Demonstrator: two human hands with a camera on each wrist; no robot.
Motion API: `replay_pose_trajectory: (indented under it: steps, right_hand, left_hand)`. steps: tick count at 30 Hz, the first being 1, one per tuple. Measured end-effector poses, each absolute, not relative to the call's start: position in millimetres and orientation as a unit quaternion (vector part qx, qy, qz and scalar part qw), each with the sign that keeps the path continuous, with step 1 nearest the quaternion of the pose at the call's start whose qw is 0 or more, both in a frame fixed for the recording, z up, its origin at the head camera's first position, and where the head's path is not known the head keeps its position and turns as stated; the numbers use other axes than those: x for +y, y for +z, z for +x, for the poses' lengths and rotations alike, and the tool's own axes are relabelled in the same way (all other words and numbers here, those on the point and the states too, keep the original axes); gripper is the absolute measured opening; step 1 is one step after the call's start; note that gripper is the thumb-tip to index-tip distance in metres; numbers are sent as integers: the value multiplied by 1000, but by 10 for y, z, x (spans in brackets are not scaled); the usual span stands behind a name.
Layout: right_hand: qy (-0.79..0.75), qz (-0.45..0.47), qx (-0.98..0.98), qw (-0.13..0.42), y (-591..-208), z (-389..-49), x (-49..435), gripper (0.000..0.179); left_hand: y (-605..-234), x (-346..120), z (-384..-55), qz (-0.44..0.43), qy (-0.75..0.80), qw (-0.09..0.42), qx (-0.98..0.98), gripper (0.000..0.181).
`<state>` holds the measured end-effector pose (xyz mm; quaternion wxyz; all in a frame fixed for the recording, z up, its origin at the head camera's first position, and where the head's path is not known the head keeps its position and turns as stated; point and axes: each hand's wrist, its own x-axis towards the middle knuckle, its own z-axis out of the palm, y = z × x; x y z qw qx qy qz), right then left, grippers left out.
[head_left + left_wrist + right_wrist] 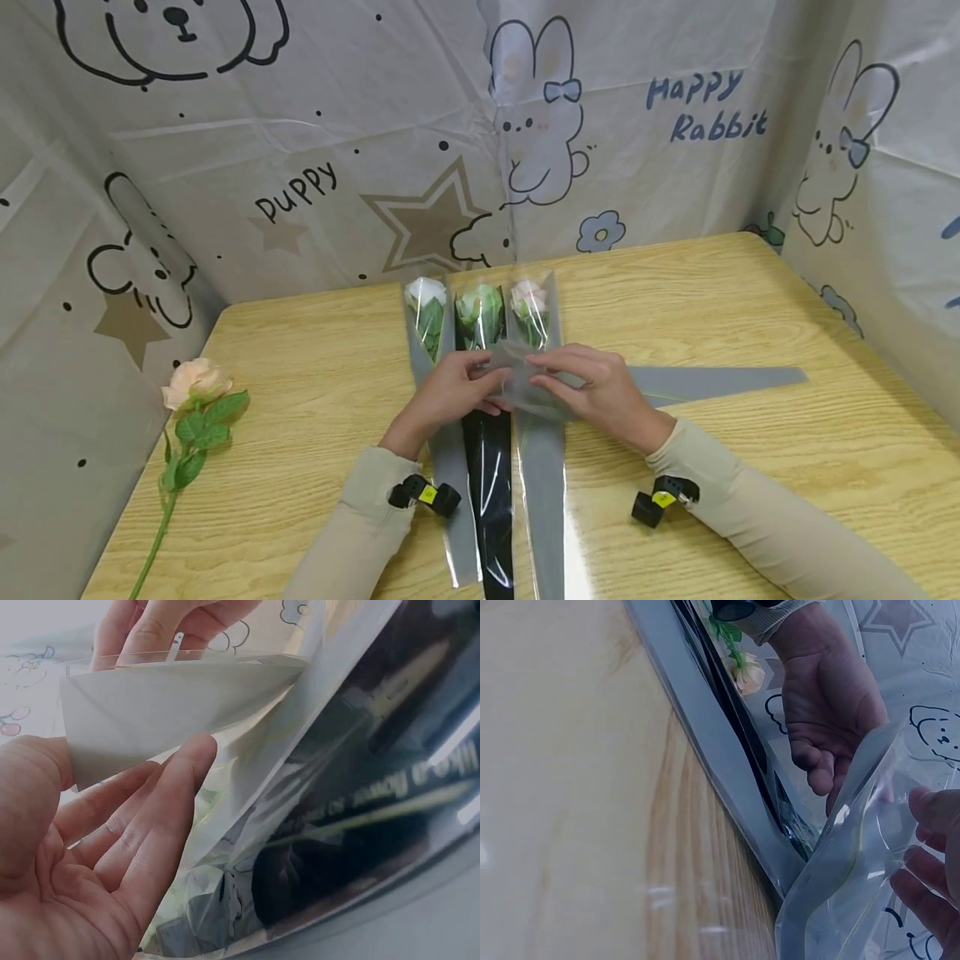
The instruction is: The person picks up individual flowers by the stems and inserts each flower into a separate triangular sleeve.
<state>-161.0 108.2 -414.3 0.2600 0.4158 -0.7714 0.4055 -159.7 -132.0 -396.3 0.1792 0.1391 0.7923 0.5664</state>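
Observation:
A grey-and-clear flower sleeve (712, 387) lies sideways, its wide mouth raised between both hands above the wrapped flowers. My left hand (453, 387) holds the left edge of that mouth between thumb and fingers; in the left wrist view the thumb tip is hidden behind the sleeve (150, 705). My right hand (600, 387) pinches the clear film at the other side of the mouth. Below the hands lie a wrapped white rose (426, 296), a wrapped green rose (480, 308) in a black sleeve (491, 483), and a wrapped pale pink rose (529, 298).
A loose peach rose (197, 383) with a leafy green stem lies at the left of the wooden table (315, 350). A printed cloth (315, 117) hangs behind and at both sides. Small cameras (427, 494) are strapped to both wrists.

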Motion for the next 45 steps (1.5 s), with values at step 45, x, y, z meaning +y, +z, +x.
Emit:
replay_pose_trajectory:
  steps: [45]
  right_hand:
    - [419, 409, -780, 221, -4250, -1634, 1090, 29]
  left_hand:
    - [-3481, -3784, -1360, -208, 224, -160, 939, 64]
